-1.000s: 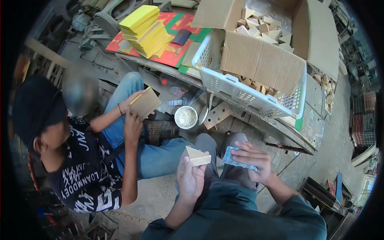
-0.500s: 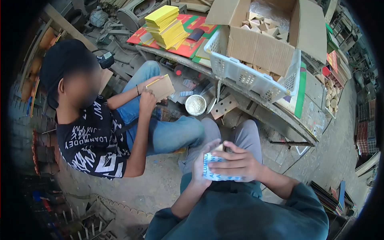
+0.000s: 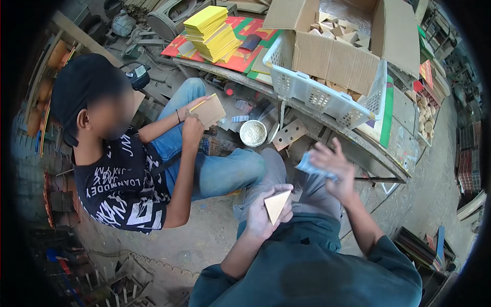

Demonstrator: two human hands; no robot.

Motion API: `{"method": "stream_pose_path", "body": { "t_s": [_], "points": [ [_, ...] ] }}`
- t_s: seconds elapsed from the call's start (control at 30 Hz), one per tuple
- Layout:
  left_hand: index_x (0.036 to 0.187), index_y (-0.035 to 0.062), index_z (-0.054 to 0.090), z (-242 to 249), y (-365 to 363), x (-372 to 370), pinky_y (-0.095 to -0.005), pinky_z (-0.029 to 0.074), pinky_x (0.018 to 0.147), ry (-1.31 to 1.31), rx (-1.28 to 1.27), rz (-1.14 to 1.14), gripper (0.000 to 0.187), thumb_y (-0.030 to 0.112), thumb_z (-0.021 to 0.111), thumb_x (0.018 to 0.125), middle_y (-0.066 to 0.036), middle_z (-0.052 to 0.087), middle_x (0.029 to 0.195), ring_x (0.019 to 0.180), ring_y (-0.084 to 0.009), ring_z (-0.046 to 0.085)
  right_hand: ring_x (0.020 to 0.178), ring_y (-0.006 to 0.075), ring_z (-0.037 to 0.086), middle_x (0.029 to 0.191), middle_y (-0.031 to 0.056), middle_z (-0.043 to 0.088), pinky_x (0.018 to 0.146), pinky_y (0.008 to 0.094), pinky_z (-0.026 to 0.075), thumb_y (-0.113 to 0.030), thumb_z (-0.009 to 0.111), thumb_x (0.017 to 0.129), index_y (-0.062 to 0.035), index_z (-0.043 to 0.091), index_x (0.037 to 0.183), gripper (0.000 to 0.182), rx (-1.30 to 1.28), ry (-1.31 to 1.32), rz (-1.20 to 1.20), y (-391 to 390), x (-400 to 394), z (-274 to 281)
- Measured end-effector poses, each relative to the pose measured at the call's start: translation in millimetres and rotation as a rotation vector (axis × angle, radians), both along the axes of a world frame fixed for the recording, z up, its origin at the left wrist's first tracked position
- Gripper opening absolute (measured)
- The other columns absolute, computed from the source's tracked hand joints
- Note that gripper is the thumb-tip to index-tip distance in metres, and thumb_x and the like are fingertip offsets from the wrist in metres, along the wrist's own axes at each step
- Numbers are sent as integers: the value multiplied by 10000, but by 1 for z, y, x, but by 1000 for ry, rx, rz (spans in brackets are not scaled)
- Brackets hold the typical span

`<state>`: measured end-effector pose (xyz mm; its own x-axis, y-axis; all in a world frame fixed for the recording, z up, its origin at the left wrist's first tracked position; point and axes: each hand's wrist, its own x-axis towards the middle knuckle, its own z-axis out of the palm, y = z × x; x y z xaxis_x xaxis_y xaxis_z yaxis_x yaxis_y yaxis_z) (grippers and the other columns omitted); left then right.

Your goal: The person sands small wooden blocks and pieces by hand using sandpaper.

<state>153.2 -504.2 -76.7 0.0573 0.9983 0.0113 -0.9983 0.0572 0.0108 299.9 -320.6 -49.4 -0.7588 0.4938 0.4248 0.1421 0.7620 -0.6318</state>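
A pale wooden triangular block (image 3: 277,205) rests in my left hand (image 3: 257,216), its flat face turned up and my fingers curled round it. My right hand (image 3: 337,171) is raised to the right, apart from the block and somewhat blurred. Between its fingers is a bent sheet of sandpaper (image 3: 308,165), its whitish-blue printed back showing. Both hands are over my lap, with my legs below them.
A seated person at left holds a flat wooden piece (image 3: 208,111). A white tub of pale powder (image 3: 253,133) stands beyond my knees. On the bench are a stack of yellow boards (image 3: 207,30) and a crate (image 3: 327,100) bearing a cardboard box (image 3: 335,59) of wooden blocks.
My right hand has lifted away from the block, up and to the right, taking the sandpaper with it. The block is now uncovered in my left hand.
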Motion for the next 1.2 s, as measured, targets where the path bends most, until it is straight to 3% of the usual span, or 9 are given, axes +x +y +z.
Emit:
{"method": "stream_pose_path", "body": {
  "t_s": [0.17,0.27,0.43,0.53,0.63,0.8,0.87,0.97,1.2],
  "points": [
    [1216,-12,493,31,17,-3,-353,483,807,317,-616,220,451,348,367,975,-130,598,1053,953,-204,599,1189,333,537,1123,80,663,1083,550,258,4,542,756,-39,701,998,292,-86,192,360,-28,0,34],
    [1234,-40,477,19,14,-6,-365,463,927,497,-486,129,438,257,335,945,-163,577,1134,1047,-241,576,1185,310,543,1147,67,650,1078,554,272,-116,615,794,-43,694,1001,234,-30,205,471,-54,-14,1],
    [1255,33,464,1,4,-19,-319,412,510,74,-96,-90,424,268,315,935,-145,579,952,685,-192,545,1175,292,552,1123,63,662,1078,550,267,-57,690,716,-71,670,1101,387,16,75,-96,-19,-11,-6],
    [1214,8,488,19,22,1,-323,454,553,366,-892,240,417,298,358,943,-105,597,986,793,-191,581,1185,285,543,1150,71,648,1110,528,239,-67,638,771,-61,654,1129,358,-39,246,260,-51,-16,3],
    [1197,20,504,6,11,-2,-321,458,519,437,-738,120,408,300,333,955,-113,600,992,794,-190,599,1205,286,525,1219,77,610,1110,543,228,-38,626,758,-76,640,1152,396,-57,218,406,-62,-15,-25],
    [1237,-31,454,12,1,-21,-262,319,376,162,-362,20,520,392,286,986,-125,470,760,427,-139,327,1130,276,587,1098,123,669,1041,469,344,168,420,650,0,677,1025,485,-278,233,-311,-5,30,-47],
    [1288,-25,413,9,-1,-23,-255,337,404,286,-408,116,530,402,329,985,-130,502,806,474,-140,382,1061,255,622,1033,141,685,992,430,402,122,414,676,50,681,916,366,-806,315,-673,-4,39,-4],
    [1308,-27,390,-1,-5,-26,-250,352,425,457,-462,168,520,375,382,977,-131,519,862,508,-137,406,981,307,623,1160,180,587,882,437,517,-31,498,832,22,479,1250,422,-1356,782,-703,23,84,-33],
    [1307,-44,351,20,3,-27,-248,395,410,651,-438,214,496,249,478,928,-136,516,872,491,-145,482,727,214,633,980,144,619,506,320,531,-74,630,845,79,558,1083,292,-893,736,-1225,122,186,-76]
  ]
}}
